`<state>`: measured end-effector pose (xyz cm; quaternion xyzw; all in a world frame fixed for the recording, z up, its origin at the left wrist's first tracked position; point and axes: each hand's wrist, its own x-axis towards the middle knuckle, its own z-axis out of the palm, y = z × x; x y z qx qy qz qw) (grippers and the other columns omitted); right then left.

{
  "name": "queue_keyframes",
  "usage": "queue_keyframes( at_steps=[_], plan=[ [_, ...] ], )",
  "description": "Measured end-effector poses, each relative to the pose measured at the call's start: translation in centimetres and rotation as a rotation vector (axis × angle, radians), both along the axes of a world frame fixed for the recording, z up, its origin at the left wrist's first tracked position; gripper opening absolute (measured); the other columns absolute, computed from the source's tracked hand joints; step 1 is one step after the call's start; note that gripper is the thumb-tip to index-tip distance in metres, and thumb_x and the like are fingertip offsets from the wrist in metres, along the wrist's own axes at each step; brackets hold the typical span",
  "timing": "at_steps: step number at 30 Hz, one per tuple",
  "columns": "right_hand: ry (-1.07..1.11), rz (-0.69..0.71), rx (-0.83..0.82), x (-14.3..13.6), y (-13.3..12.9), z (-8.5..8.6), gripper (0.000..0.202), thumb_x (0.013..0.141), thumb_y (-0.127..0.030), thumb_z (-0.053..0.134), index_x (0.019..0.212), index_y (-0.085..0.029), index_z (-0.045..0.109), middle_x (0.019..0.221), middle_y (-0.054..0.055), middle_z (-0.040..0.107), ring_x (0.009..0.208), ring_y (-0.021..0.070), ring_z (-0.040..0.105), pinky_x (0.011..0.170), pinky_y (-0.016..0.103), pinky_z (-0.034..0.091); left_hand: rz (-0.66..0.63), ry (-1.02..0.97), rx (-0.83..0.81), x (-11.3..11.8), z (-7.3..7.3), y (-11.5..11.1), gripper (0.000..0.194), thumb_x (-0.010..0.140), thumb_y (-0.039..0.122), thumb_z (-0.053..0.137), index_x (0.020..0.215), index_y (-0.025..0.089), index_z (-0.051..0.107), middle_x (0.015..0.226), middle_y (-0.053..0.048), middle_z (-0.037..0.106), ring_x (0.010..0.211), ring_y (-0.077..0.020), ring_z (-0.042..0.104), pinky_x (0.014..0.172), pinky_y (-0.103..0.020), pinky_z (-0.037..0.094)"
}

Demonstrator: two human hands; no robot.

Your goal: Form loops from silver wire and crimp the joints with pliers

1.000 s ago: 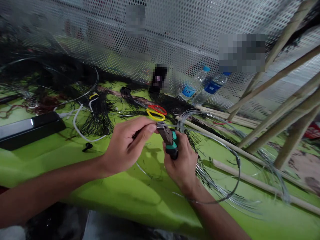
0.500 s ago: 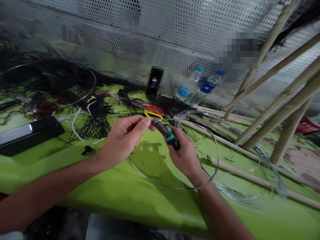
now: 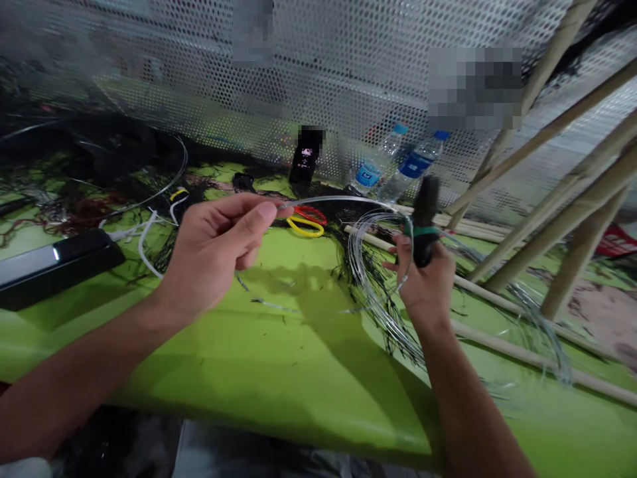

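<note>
Between thumb and fingers, my left hand (image 3: 219, 249) pinches a thin wire (image 3: 338, 198) that arcs over to the right. My right hand (image 3: 428, 279) is wrapped round black-and-green pliers (image 3: 424, 222), whose jaws point up. The wire passes close to the fingers of my right hand; whether they touch it is unclear. Below and between the hands, part of the wire loop curves above the green table (image 3: 279, 365). A coil of clear wire (image 3: 363, 265) lies just left of my right hand. Yellow and red scissor handles (image 3: 305, 227) rest beyond my left fingertips.
Two water bottles (image 3: 378, 159) and a phone (image 3: 306, 156) stand by the perforated metal panel (image 3: 199, 86). Wooden sticks (image 3: 562, 199) lean and lie at the right. A black box (image 3: 60, 269), white cable (image 3: 144, 249) and black fibres are at the left.
My right hand has moved right with the pliers, away from my left hand, and the pliers now point up. My left hand has shifted slightly left, and the wire stretches between the hands.
</note>
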<state>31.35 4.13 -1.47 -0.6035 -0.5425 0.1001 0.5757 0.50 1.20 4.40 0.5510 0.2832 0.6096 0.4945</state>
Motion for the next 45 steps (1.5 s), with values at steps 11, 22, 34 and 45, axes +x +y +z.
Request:
queue_keyframes(
  at_steps=[11,22,34,45],
  plan=[
    [0.281,0.436,-0.019,-6.3,-8.1,4.2,0.017,0.093,-0.043,0.069,0.106,-0.031,0.072,0.096,0.003,0.066,0.079,0.0202,0.066,0.045,0.029,0.059,0.786,0.569,0.736,0.2,-1.0,-2.1,0.010,0.090,0.016,0.073,0.096,0.024,0.073,0.063,0.007,0.068,0.045,-0.0043,0.051,0.046,-0.022,0.037],
    [0.020,0.571,-0.308,-10.8,-9.6,-0.1,0.026,0.100,-0.040,0.060,0.120,-0.024,0.065,0.091,0.005,0.066,0.090,0.0225,0.066,0.071,0.032,0.057,0.789,0.745,0.735,0.9,-1.1,-3.2,0.006,0.096,0.017,0.065,0.095,0.022,0.069,0.064,0.006,0.071,0.047,-0.0056,0.058,0.052,-0.020,0.046],
    [0.016,0.588,-0.292,-11.3,-10.0,-1.0,0.024,0.101,-0.034,0.057,0.123,-0.026,0.061,0.108,0.005,0.071,0.089,0.0200,0.068,0.078,0.032,0.057,0.645,0.743,0.752,1.1,-2.2,-3.1,0.007,0.093,0.016,0.069,0.096,0.021,0.067,0.082,0.003,0.079,0.060,-0.0096,0.071,0.057,-0.021,0.052],
    [0.068,0.606,-0.346,-11.6,-10.4,-2.7,0.025,0.101,-0.039,0.055,0.122,-0.026,0.057,0.098,0.005,0.065,0.083,0.0204,0.064,0.072,0.033,0.057,0.628,0.793,0.829,0.8,-2.6,-2.5,0.003,0.096,0.017,0.064,0.097,0.019,0.065,0.083,0.000,0.079,0.062,-0.0104,0.072,0.064,-0.017,0.058]
  ],
)
